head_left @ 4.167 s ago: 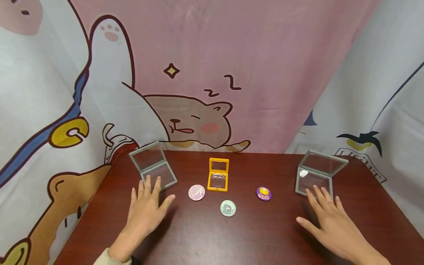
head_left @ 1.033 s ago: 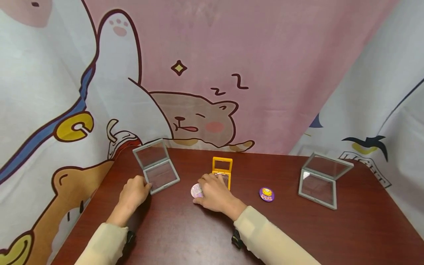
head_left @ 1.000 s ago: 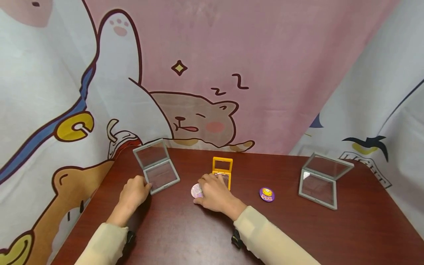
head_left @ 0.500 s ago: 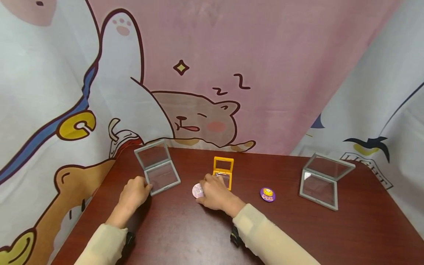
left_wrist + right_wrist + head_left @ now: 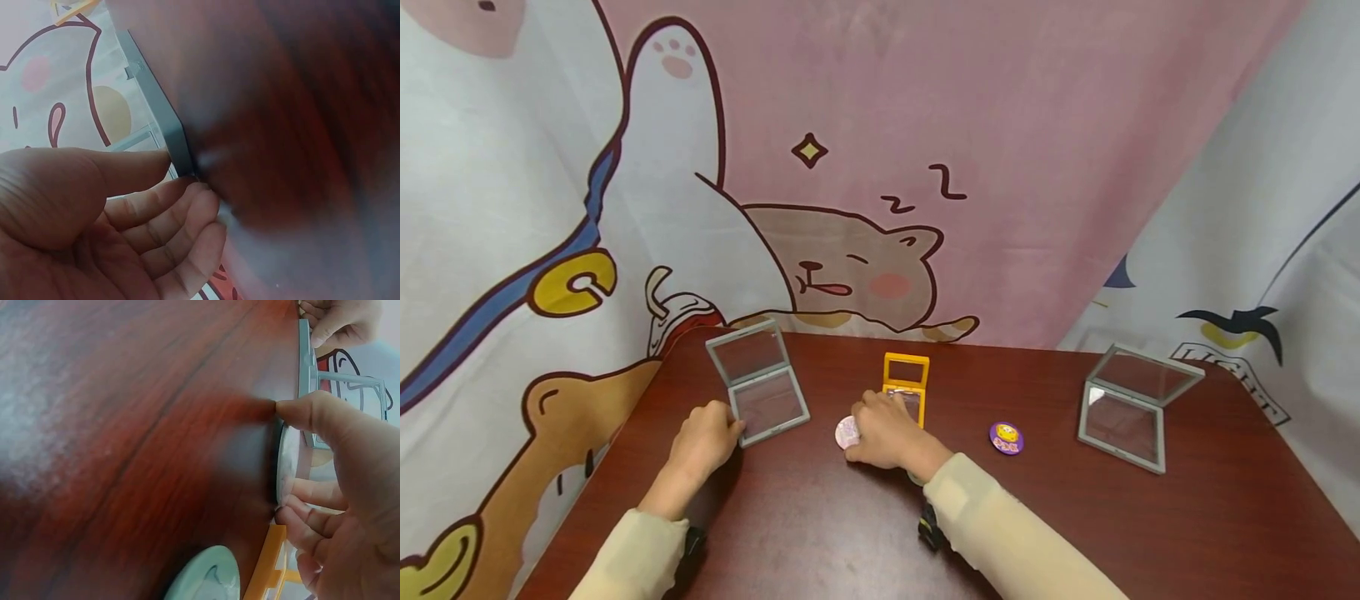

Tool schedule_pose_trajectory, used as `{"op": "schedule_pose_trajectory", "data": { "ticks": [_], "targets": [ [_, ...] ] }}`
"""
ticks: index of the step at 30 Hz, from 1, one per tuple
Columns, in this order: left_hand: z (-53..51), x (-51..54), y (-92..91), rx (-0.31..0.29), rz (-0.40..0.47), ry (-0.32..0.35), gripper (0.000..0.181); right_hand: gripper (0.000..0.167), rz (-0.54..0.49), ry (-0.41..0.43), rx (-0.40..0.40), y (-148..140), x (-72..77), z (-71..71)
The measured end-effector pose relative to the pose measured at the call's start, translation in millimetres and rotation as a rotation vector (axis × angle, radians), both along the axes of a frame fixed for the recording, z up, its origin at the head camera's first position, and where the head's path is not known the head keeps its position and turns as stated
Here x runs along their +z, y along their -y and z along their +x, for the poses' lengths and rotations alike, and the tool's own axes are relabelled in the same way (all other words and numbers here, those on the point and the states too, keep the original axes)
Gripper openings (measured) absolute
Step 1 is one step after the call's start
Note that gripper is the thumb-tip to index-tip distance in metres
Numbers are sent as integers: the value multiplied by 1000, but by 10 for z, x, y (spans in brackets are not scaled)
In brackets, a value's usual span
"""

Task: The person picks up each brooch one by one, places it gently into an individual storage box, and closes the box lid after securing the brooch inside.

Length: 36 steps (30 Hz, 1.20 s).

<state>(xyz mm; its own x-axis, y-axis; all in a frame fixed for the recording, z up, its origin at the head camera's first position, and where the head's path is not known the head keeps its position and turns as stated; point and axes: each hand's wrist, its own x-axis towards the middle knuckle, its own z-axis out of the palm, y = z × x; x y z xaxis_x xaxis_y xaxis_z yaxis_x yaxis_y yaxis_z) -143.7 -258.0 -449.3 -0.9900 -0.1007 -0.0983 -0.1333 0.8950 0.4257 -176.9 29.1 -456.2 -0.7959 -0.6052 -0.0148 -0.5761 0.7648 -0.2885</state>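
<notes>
My left hand point(image 5: 703, 437) pinches the near left corner of a clear, grey-framed case point(image 5: 776, 431) that stands unfolded with its lid raised. In the left wrist view, the thumb lies on the case's frame point(image 5: 156, 103) and the fingertips point(image 5: 203, 203) curl under its corner. A round pink badge point(image 5: 846, 433) lies on the table within the grip of my right hand point(image 5: 889, 427). Thumb and fingers hold the badge point(image 5: 288, 459) by opposite edges in the right wrist view. Behind that hand, partly hidden, stands a small orange case point(image 5: 906, 386) with its lid up.
A light green badge point(image 5: 215, 575) lies near the orange case, mostly hidden by my right arm in the head view. Farther right are a purple badge point(image 5: 1006, 438) and a second grey case point(image 5: 1122, 456), lid raised. A patterned curtain point(image 5: 1000, 167) hangs behind the table point(image 5: 820, 533).
Both hands were spread near the grey cases at first. My right hand has since crossed to the pink badge, and my left has taken the left case's corner. The last second shows hardly any motion.
</notes>
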Motion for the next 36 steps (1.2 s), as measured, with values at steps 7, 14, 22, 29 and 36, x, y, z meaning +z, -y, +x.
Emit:
{"op": "schedule_pose_trajectory", "data": {
  "ticks": [7, 14, 22, 29, 36],
  "targets": [
    [43, 8, -7, -11, 3, -12, 31, 36, -82, -66, 10, -61, -41, -1],
    [98, 4, -11, -21, -1, -21, 35, 47, -173, -106, 1, -118, 27, 22],
    [161, 11, -51, -43, 5, -26, 37, 52, -241, -113, -34, -136, 62, 51],
    [216, 10, -79, -61, 13, -40, 41, 45, -321, -143, -39, -95, 38, 101],
    [256, 9, -100, -71, 25, -50, 39, 44, -357, -207, -35, -12, 19, 157]
  ]
}}
